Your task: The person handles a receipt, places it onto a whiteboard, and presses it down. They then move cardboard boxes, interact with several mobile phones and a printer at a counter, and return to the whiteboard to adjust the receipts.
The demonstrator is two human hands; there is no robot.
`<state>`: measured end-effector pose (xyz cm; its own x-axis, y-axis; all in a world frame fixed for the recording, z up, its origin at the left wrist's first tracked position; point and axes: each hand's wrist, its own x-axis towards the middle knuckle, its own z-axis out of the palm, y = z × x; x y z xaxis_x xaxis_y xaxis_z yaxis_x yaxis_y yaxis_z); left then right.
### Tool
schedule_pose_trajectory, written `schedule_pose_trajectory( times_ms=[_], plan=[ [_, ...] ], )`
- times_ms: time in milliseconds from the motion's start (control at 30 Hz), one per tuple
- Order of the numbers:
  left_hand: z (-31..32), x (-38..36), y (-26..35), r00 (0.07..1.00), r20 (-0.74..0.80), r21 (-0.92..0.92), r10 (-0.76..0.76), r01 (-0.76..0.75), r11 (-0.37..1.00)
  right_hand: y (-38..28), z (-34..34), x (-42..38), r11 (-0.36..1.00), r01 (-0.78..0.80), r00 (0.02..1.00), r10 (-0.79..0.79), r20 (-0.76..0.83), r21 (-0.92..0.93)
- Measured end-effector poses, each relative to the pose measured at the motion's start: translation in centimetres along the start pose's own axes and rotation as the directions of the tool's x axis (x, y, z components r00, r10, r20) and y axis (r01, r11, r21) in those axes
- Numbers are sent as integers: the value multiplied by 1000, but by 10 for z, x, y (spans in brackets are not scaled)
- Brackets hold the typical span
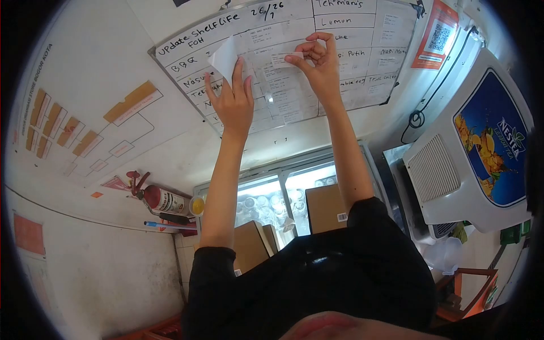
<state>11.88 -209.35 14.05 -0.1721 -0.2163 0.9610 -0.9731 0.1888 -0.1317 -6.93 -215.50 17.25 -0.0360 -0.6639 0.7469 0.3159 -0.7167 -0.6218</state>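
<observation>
Both my arms reach up to a whiteboard [198,110] with handwritten rows under "Update Shelf Life". My left hand [232,107] holds a folded or curled piece of white paper [224,59] at its fingers, in front of the board's left part. Between thumb and index finger, my right hand [322,67] pinches the right end of a small printed white label [285,60], which overlaps the board's middle column. Several similar printed labels stand in that column, below and above the one I hold.
Below the board is a lit glass-topped chiller [255,187] with cardboard boxes [326,209] on it. A fire extinguisher [164,199] hangs at left. On the right stand a Nestea dispenser [430,170] and a clear jug [445,253]. An orange QR poster [436,37] is beside the board.
</observation>
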Motion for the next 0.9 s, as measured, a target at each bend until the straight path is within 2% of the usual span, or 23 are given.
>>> schedule_pose_trajectory(
  times_ms=[100, 167, 300, 367, 467, 600, 667, 733, 900],
  plan=[
    [7, -1, -2, 1000, -4, 67, 9, -8, 998, 2, 8, 8, 997, 17, 1000, -17, -6, -74],
    [8, 0, 0, 998, -26, -32, -62, 61, 998, 2, 12, 9, 991, 4, 1000, -6, -14, -130],
    [10, 3, 4, 997, -31, -11, -66, 65, 998, 3, 22, 4, 988, -43, 998, 35, -59, -150],
    [10, 5, 6, 996, -87, -53, 13, -17, 998, 5, 24, 2, 988, -77, 994, 66, -91, -132],
    [16, -2, 5, 998, -57, 44, 28, -26, 999, 11, 25, 3, 994, -13, 991, -1, -131, -105],
    [21, -3, 4, 998, -49, -18, 46, -47, 999, 7, 29, 1, 989, -32, 988, 9, -154, -146],
    [17, 0, 7, 995, -28, 30, 100, -100, 995, 9, 31, 0, 986, -23, 985, -5, -173, -163],
    [24, -3, 6, 995, -27, 27, 97, -96, 995, 11, 34, 0, 974, 14, 978, -59, -198, -224],
    [28, -4, 11, 997, -25, -15, 66, -67, 998, 15, 39, -1, 971, 40, 967, -97, -235, -236]
  ],
)
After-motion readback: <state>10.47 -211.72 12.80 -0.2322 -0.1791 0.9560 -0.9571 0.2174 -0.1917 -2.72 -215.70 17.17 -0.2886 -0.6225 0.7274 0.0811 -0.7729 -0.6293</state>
